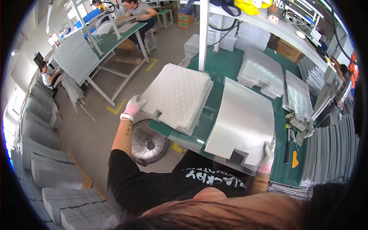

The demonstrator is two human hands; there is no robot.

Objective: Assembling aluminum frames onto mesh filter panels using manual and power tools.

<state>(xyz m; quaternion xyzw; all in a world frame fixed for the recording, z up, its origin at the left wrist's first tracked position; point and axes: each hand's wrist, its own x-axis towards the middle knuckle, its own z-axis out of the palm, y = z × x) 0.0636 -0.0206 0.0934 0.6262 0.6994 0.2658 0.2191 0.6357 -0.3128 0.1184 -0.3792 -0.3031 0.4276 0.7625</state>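
The left hand (135, 106) grips the near corner of a pile of metal sheets (177, 96) on the green table (226, 65), steadying it. The right hand (267, 153) pinches 1 loose sheet (241, 120) by its corner, lying flat beside the pile.

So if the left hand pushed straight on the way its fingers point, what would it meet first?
The left hand already rests on the edge of the stack of silvery embossed metal sheets; going on, it would likely press into that stack.
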